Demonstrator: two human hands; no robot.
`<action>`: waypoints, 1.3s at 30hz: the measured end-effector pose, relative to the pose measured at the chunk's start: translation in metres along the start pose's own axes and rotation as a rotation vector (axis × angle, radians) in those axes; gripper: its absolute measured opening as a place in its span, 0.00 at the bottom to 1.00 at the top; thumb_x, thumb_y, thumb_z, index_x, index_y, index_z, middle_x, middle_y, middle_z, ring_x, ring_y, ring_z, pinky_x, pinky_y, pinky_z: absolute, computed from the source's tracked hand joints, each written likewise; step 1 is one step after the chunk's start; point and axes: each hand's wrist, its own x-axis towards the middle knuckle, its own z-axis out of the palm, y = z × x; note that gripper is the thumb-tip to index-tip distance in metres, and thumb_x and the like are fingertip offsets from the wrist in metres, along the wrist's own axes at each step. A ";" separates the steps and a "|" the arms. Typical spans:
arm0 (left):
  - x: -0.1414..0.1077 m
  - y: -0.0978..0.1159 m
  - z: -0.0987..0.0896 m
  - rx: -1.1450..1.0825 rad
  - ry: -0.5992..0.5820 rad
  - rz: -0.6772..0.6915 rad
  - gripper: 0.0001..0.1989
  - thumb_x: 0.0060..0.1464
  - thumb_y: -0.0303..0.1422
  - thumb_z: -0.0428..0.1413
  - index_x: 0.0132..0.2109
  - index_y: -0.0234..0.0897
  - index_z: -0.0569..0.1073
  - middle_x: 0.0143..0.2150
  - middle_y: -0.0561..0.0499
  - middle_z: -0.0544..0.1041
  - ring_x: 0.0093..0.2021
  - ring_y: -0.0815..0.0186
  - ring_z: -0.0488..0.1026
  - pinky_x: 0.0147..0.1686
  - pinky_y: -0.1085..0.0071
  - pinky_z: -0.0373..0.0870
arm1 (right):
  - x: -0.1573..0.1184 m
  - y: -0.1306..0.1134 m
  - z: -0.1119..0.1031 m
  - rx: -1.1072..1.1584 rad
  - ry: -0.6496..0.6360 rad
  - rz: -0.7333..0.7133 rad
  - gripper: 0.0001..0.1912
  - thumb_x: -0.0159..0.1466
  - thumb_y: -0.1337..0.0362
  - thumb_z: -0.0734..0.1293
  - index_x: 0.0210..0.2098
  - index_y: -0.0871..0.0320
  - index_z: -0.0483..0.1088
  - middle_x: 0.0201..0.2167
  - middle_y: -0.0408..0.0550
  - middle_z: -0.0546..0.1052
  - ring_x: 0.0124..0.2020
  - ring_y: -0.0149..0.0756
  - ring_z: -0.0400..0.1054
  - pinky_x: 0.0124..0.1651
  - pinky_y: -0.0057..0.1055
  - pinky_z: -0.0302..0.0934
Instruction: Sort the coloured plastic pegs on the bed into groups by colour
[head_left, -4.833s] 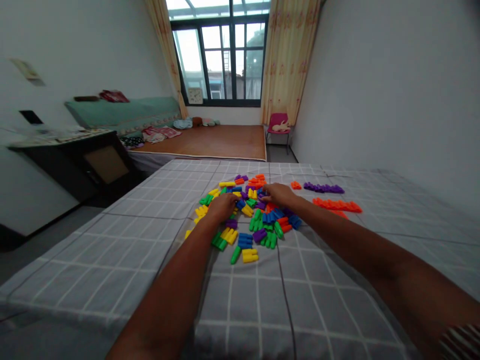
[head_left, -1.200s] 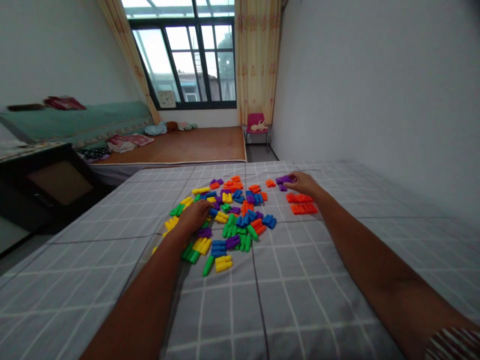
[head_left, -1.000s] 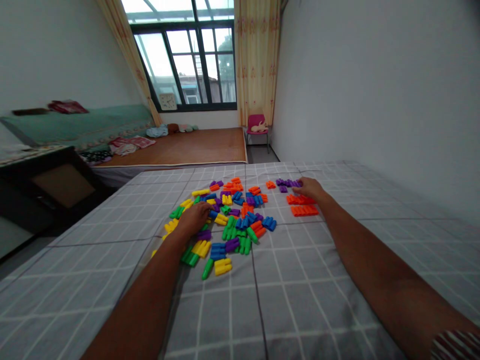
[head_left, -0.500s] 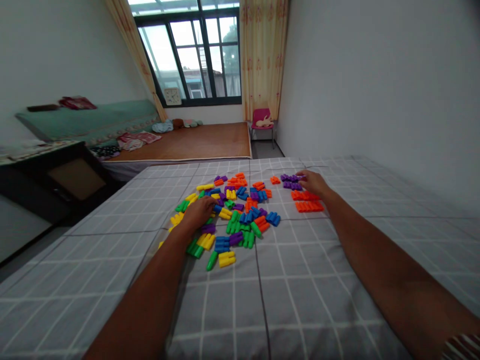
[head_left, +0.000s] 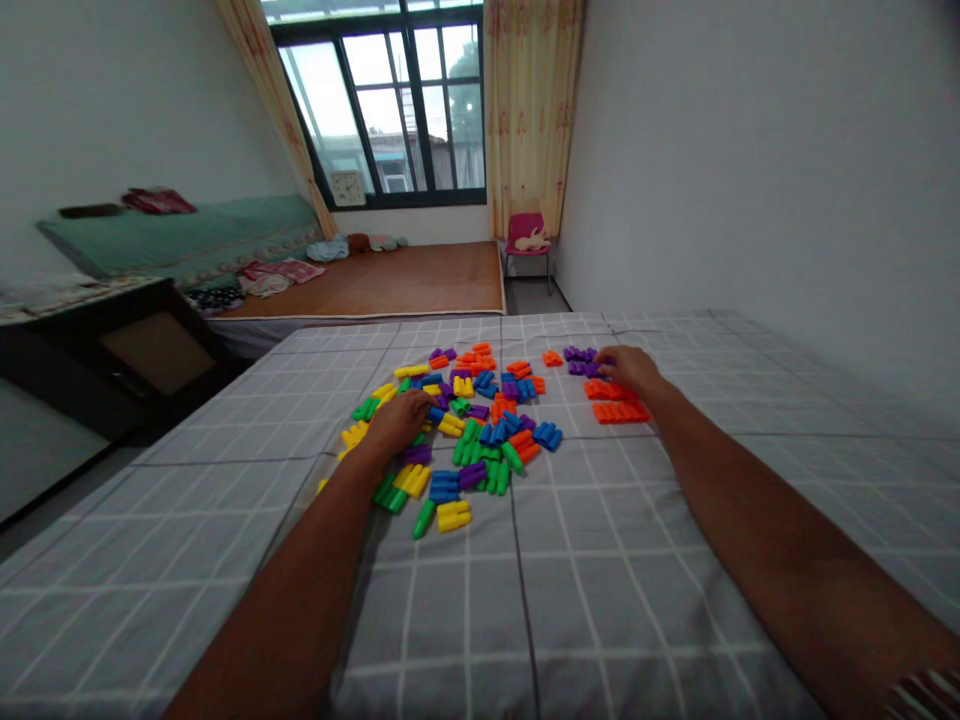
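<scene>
My left hand (head_left: pixel 405 420) is at the left part of a loose pile of plastic pieces, its fingers closed by a blue piece (head_left: pixel 435 414); what they hold, if anything, is hidden. My right hand (head_left: pixel 630 368) touches the right end of the purple pieces (head_left: pixel 583 368), which lie in two short rows, with its fingers closed on them. Just below that hand lie two rows of orange pieces (head_left: pixel 616 412). In the pile are green pieces (head_left: pixel 469 443), yellow pieces (head_left: pixel 453 516), blue, purple and orange ones.
A grey checked cloth (head_left: pixel 600 560) covers the surface under the pieces. Farther back are a brown mat (head_left: pixel 420 280), a pink chair (head_left: pixel 526 228) with a soft toy, and a window. A dark cabinet (head_left: pixel 150 350) stands at the left, a white wall at the right.
The view has shifted very slightly. My right hand's fingers have moved a little down at the purple rows; my left hand and the pile look the same.
</scene>
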 end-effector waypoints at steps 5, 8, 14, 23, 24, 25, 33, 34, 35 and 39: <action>-0.001 0.004 -0.002 0.006 0.013 0.011 0.17 0.58 0.31 0.45 0.45 0.41 0.78 0.46 0.48 0.78 0.45 0.61 0.74 0.44 0.67 0.68 | -0.004 -0.004 -0.001 -0.061 -0.027 0.060 0.14 0.57 0.59 0.70 0.42 0.51 0.78 0.41 0.49 0.80 0.42 0.45 0.73 0.39 0.35 0.62; -0.001 0.005 -0.002 -0.007 0.015 0.010 0.18 0.58 0.31 0.44 0.45 0.40 0.78 0.46 0.48 0.78 0.45 0.61 0.74 0.45 0.67 0.68 | -0.007 -0.012 -0.007 -0.071 0.005 0.076 0.14 0.59 0.56 0.69 0.42 0.52 0.78 0.41 0.51 0.80 0.42 0.45 0.72 0.39 0.35 0.62; -0.001 0.003 0.000 -0.012 0.003 -0.003 0.17 0.58 0.31 0.45 0.45 0.41 0.78 0.47 0.48 0.78 0.46 0.61 0.74 0.47 0.67 0.68 | -0.015 -0.080 -0.015 0.208 -0.056 -0.343 0.14 0.63 0.63 0.64 0.46 0.54 0.76 0.45 0.49 0.79 0.43 0.40 0.72 0.47 0.34 0.62; -0.002 0.004 -0.002 0.006 -0.010 0.012 0.17 0.59 0.31 0.46 0.46 0.40 0.78 0.47 0.47 0.78 0.46 0.61 0.74 0.46 0.67 0.68 | -0.012 -0.164 0.009 0.011 -0.335 -0.743 0.21 0.58 0.70 0.67 0.51 0.53 0.74 0.47 0.50 0.78 0.47 0.44 0.70 0.46 0.33 0.59; -0.002 0.003 -0.001 0.007 -0.011 0.013 0.17 0.59 0.31 0.46 0.46 0.41 0.77 0.47 0.47 0.78 0.46 0.61 0.74 0.46 0.67 0.68 | -0.014 -0.166 0.009 -0.005 -0.333 -0.759 0.20 0.59 0.70 0.67 0.50 0.53 0.74 0.46 0.50 0.78 0.46 0.44 0.70 0.45 0.33 0.59; -0.001 0.003 -0.001 0.009 -0.010 0.011 0.17 0.59 0.31 0.45 0.46 0.41 0.77 0.47 0.47 0.77 0.47 0.61 0.74 0.47 0.67 0.68 | -0.016 -0.168 0.009 -0.013 -0.319 -0.776 0.19 0.59 0.69 0.67 0.50 0.52 0.74 0.46 0.50 0.79 0.47 0.44 0.69 0.45 0.32 0.58; -0.001 0.000 0.000 0.012 0.006 0.004 0.16 0.59 0.32 0.45 0.45 0.41 0.77 0.47 0.48 0.77 0.46 0.60 0.74 0.46 0.66 0.68 | -0.012 -0.129 -0.014 0.147 0.003 -0.546 0.14 0.63 0.62 0.65 0.46 0.57 0.76 0.43 0.54 0.76 0.43 0.40 0.68 0.46 0.33 0.59; -0.001 0.000 -0.001 0.010 0.004 0.010 0.16 0.59 0.33 0.45 0.45 0.41 0.77 0.46 0.48 0.77 0.46 0.60 0.74 0.46 0.67 0.68 | -0.007 -0.110 -0.019 0.163 0.032 -0.452 0.13 0.62 0.63 0.66 0.46 0.57 0.75 0.42 0.52 0.77 0.41 0.39 0.69 0.45 0.32 0.60; -0.001 0.001 -0.002 0.007 0.002 0.014 0.16 0.59 0.33 0.45 0.44 0.41 0.77 0.45 0.48 0.77 0.45 0.60 0.74 0.46 0.67 0.68 | -0.003 -0.088 -0.024 0.161 0.058 -0.355 0.13 0.61 0.64 0.66 0.46 0.57 0.75 0.40 0.51 0.77 0.39 0.39 0.69 0.44 0.32 0.60; -0.001 0.002 -0.003 0.001 -0.008 0.002 0.16 0.59 0.34 0.44 0.43 0.40 0.76 0.45 0.47 0.77 0.44 0.60 0.74 0.45 0.66 0.69 | 0.007 -0.008 -0.029 0.010 0.075 -0.047 0.11 0.58 0.66 0.68 0.42 0.57 0.74 0.36 0.48 0.79 0.36 0.38 0.70 0.40 0.31 0.59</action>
